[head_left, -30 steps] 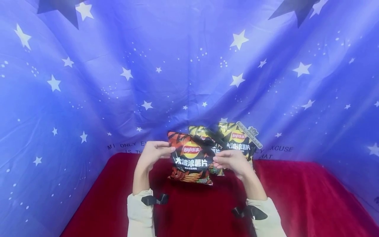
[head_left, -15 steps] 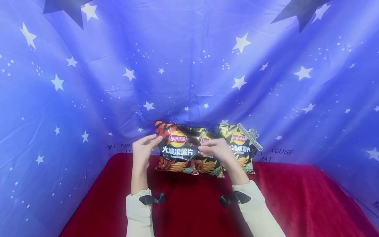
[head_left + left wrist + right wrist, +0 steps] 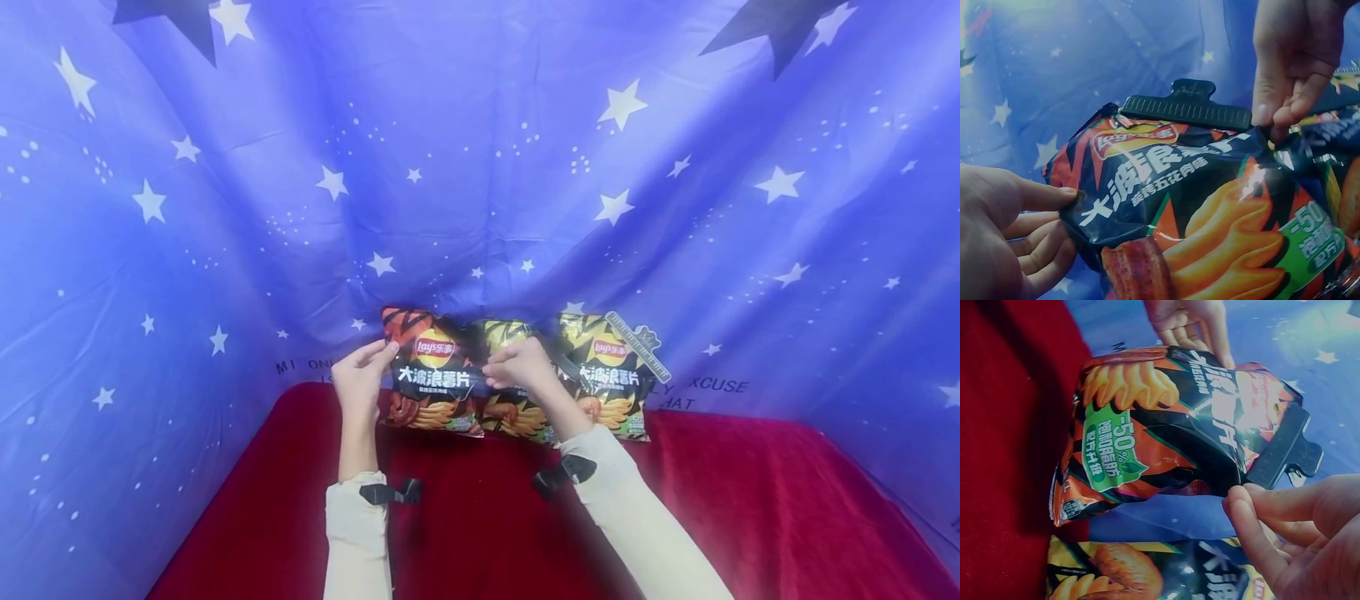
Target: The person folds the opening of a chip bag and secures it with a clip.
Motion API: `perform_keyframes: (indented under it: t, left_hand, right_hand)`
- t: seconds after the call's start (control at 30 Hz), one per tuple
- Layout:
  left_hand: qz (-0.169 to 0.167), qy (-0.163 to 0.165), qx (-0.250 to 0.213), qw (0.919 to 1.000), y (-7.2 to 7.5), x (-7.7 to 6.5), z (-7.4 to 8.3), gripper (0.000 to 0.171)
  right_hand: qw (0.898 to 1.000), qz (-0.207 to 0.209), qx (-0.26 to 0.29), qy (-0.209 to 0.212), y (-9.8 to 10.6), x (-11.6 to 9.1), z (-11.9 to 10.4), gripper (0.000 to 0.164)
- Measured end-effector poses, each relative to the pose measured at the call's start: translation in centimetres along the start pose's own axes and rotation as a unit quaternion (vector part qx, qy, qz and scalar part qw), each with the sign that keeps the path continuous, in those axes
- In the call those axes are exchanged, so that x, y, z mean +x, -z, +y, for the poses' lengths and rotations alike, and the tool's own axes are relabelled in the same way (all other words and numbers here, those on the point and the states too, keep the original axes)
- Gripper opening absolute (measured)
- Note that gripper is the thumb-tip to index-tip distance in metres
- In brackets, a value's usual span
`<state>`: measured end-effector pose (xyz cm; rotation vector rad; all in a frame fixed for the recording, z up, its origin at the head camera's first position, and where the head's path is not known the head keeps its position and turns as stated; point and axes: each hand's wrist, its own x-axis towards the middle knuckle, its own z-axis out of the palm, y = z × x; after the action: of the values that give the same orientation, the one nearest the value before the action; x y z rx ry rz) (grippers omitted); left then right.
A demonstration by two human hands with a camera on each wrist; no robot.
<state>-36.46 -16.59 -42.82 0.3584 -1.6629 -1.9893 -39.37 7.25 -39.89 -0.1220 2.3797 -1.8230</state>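
Note:
A red-and-black Lay's chip bag (image 3: 433,383) stands upright at the left end of a row. My left hand (image 3: 360,379) pinches its left edge between thumb and fingers. At the bag's opposite edge, my right hand (image 3: 525,371) pinches the side with thumb and index finger, as the right wrist view shows. A black bag clip (image 3: 1188,109) grips the top of this bag; in the head view it hardly shows. Beside it stands a yellow-and-black chip bag (image 3: 517,417), partly hidden by my right hand and wrist. Another yellow-and-black chip bag (image 3: 611,400) ends the row.
A pale clip (image 3: 637,346) sits slanted at the rightmost bag's top right corner. The bags stand at the back of a red velvet-covered table (image 3: 465,517). Behind them hangs a blue star-printed cloth (image 3: 465,208), with folds down to the table.
Both hands have carried the red bag leftward and set it beside the two yellow ones. The middle bag, first overlapped by it, now shows more. The right arm reaches further left.

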Motion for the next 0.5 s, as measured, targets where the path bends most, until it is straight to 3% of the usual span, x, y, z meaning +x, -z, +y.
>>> perform_keyframes:
  t: [0.2,0.5]
  left_hand:
    - [0.028,0.013,0.022,0.9993,0.0,0.5,-1.2,0.035]
    - [0.05,0.034,0.025,0.9979,0.4,1.1,-2.6,0.03]
  right_hand:
    - [0.999,0.012,-0.049,-0.01,-1.4,0.6,0.4,0.028]
    - [0.993,0.037,-0.114,0.011,-2.7,0.5,0.7,0.026]
